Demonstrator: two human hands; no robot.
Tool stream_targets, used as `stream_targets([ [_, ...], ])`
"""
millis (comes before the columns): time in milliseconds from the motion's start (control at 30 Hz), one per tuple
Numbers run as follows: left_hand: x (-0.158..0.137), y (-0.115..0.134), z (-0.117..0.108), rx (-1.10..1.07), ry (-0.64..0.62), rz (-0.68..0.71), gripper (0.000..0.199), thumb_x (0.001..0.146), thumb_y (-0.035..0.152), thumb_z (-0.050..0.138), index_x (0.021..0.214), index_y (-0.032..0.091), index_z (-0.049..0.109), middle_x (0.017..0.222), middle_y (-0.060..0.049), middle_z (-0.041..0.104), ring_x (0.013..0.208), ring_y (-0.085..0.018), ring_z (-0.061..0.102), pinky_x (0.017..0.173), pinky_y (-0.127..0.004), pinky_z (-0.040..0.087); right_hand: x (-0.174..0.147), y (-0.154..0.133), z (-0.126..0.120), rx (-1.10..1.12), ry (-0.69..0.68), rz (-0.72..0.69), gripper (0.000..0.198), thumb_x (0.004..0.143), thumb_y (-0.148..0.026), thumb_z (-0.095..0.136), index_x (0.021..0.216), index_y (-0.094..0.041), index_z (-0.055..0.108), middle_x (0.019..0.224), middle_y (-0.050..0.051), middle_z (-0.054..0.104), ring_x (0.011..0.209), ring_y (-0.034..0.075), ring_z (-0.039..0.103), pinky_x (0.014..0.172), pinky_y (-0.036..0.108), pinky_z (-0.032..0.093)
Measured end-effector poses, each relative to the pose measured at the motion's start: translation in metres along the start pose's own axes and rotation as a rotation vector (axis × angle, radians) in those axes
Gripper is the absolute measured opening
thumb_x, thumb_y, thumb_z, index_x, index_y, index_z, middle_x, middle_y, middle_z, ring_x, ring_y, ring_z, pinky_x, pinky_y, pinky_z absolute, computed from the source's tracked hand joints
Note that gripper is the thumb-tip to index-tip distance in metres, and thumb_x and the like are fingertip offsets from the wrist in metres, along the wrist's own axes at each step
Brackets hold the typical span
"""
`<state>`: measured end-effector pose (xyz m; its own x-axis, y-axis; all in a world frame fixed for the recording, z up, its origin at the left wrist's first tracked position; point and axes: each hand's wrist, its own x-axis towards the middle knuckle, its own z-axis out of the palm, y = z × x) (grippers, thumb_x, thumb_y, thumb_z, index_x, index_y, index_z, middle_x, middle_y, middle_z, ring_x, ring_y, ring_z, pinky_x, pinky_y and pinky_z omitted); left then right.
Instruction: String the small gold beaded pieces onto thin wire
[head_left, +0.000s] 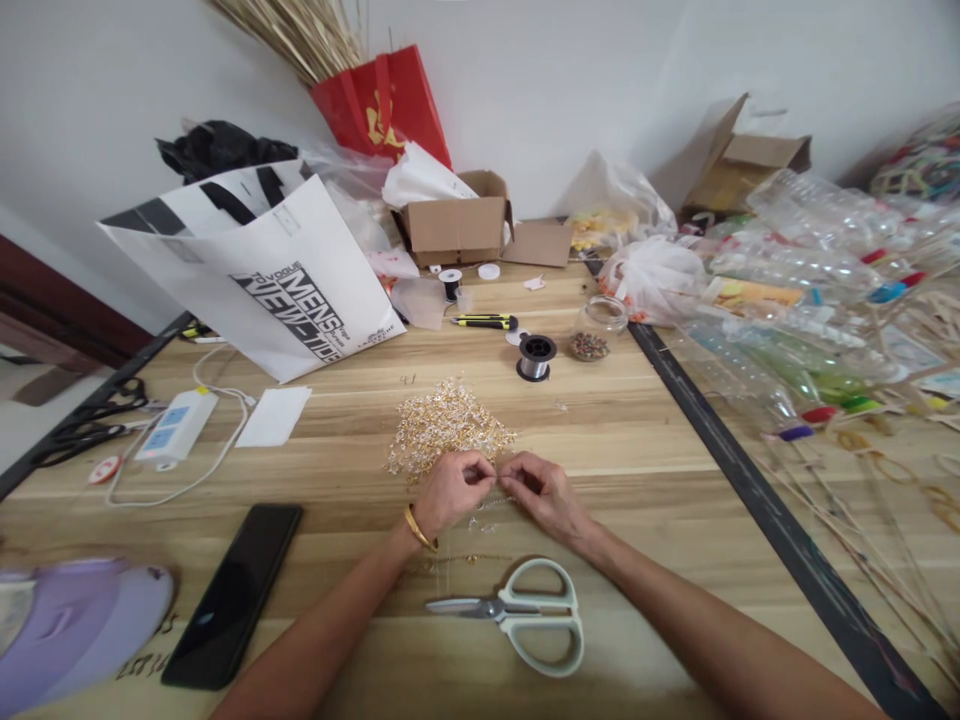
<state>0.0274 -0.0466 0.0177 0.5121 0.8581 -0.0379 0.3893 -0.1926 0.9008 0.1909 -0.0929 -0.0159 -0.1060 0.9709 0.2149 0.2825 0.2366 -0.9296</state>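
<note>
1. Head view, watching from my end: the left hand (454,492) and right hand (546,492) nearly meet, thumbs and fingertips pinched, apparently clamped on a tiny piece (496,475) too small for me to identify. I'd guess both pinch because something that fine needs steadying from two sides.
2. Right under the fingers I've got a thin strand with clear beads (484,525) on the wood-grain table (345,570); can't tell if either hand holds its end.
3. Just beyond the left hand sits a loose heap of gold and clear beads (450,425), probably spread out so single bits are easy to pick.
4. Nearer me, a fine gold-coloured chain (471,559) lies above scissors with pale green handles (517,607), handy for either hand, I reckon.
5. Further out: a black spool of silvery wire (535,362), then a clear round jar (600,318), lidless, small mixed-colour beads covering its bottom.
6. Back row: an open brown cardboard box (454,230) with white wrapping poking out, a white printed carrier bag (337,260) stuffed with black plastic, and a clear plastic bag (637,200) holding yellow stuff I can't make out.
</note>
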Motion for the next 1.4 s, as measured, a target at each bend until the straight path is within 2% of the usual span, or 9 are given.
stream_targets([
  [300, 0.001, 0.000, -0.002, -0.126, 0.006, -0.032, 0.006, 0.070, 0.016, 0.061, 0.068, 0.011, 0.064, 0.066, -0.003, 0.064, 0.062, -0.012, 0.058, 0.061, -0.022, 0.047, 0.001, -0.005, -0.002, -0.018, -0.008, 0.015, 0.011, 0.083, -0.024, 0.054, 0.077, -0.015, 0.060, 0.067, 0.001, 0.055, 0.058, 0.011, 0.048, 0.053, 0.021, 0.037],
  [533, 0.003, -0.003, 0.001, -0.160, 0.000, -0.043, 0.004, 0.070, 0.016, 0.062, 0.071, 0.012, 0.064, 0.068, -0.003, 0.066, 0.065, -0.013, 0.059, 0.064, -0.024, 0.047, 0.001, -0.004, -0.002, 0.005, 0.010, 0.020, 0.014, 0.083, -0.027, 0.055, 0.078, -0.015, 0.060, 0.068, 0.001, 0.055, 0.058, 0.012, 0.048, 0.052, 0.022, 0.037],
  [600, 0.002, -0.003, 0.001, -0.086, 0.012, -0.009, 0.004, 0.071, 0.014, 0.062, 0.072, 0.012, 0.065, 0.071, -0.003, 0.066, 0.066, -0.013, 0.060, 0.065, -0.024, 0.047, 0.001, -0.003, -0.002, 0.022, 0.017, 0.036, 0.014, 0.083, -0.027, 0.055, 0.078, -0.015, 0.060, 0.065, 0.000, 0.053, 0.056, 0.011, 0.047, 0.051, 0.022, 0.036],
  [700, 0.001, -0.002, 0.003, 0.152, 0.029, 0.109, 0.006, 0.072, 0.010, 0.062, 0.070, 0.015, 0.066, 0.071, -0.002, 0.064, 0.070, -0.014, 0.057, 0.067, -0.026, 0.045, 0.001, -0.001, -0.001, 0.039, 0.019, 0.045, 0.014, 0.083, -0.026, 0.054, 0.078, -0.015, 0.059, 0.063, -0.001, 0.052, 0.055, 0.011, 0.045, 0.051, 0.021, 0.036],
  [833, 0.000, -0.004, 0.006, 0.386, -0.008, 0.244, 0.011, 0.074, 0.008, 0.061, 0.069, 0.016, 0.066, 0.071, -0.002, 0.062, 0.075, -0.016, 0.054, 0.073, -0.029, 0.042, 0.001, 0.001, -0.001, 0.037, 0.027, 0.034, 0.014, 0.083, -0.026, 0.054, 0.076, -0.015, 0.058, 0.065, 0.000, 0.053, 0.057, 0.011, 0.046, 0.051, 0.021, 0.036],
  [1233, -0.002, -0.007, 0.016, 0.774, 0.009, 0.389, 0.017, 0.086, 0.021, 0.051, 0.074, 0.016, 0.061, 0.078, -0.005, 0.055, 0.084, -0.021, 0.045, 0.077, -0.035, 0.040, 0.000, 0.004, 0.000, 0.054, 0.036, 0.059, 0.014, 0.083, -0.027, 0.053, 0.077, -0.016, 0.056, 0.060, -0.001, 0.050, 0.054, 0.011, 0.044, 0.049, 0.022, 0.035],
  [1400, -0.001, -0.008, 0.016, 0.785, -0.006, 0.401, 0.016, 0.087, 0.020, 0.050, 0.075, 0.015, 0.060, 0.079, -0.005, 0.055, 0.085, -0.021, 0.045, 0.077, -0.035, 0.041, 0.000, 0.005, 0.000, 0.061, 0.043, 0.066, 0.013, 0.083, -0.028, 0.054, 0.077, -0.016, 0.056, 0.060, -0.002, 0.050, 0.053, 0.011, 0.043, 0.048, 0.022, 0.034],
])
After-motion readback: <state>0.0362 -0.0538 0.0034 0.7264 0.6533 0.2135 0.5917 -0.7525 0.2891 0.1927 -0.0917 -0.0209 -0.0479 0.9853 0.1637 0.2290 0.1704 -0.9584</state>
